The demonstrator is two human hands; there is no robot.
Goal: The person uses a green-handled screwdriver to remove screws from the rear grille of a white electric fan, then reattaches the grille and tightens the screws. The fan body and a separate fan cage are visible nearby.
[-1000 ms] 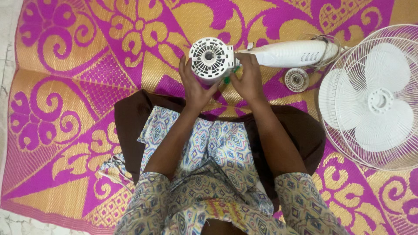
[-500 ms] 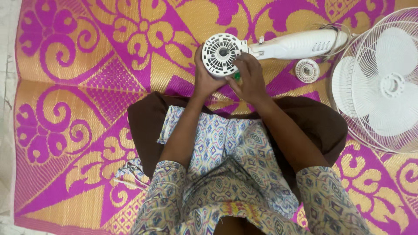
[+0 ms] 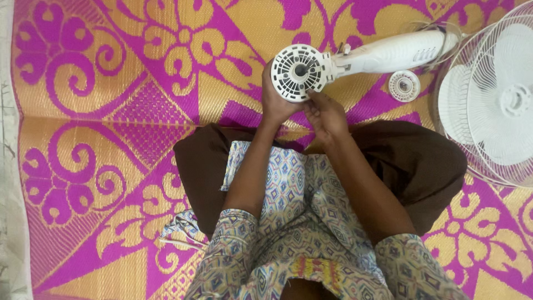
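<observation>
The white fan motor housing (image 3: 300,72), round vented face up toward the camera, looks like rigid, fairly light plastic best gripped around its rim; its stand (image 3: 388,54) runs long-axis rightward across the patterned mat (image 3: 111,111). The left hand (image 3: 276,103) is wrapped round the rim, while the right hand (image 3: 325,114) pinches its lower edge, possibly around a small tool. A small white cap (image 3: 404,85) and the fan guard (image 3: 491,100) lie to the right.
</observation>
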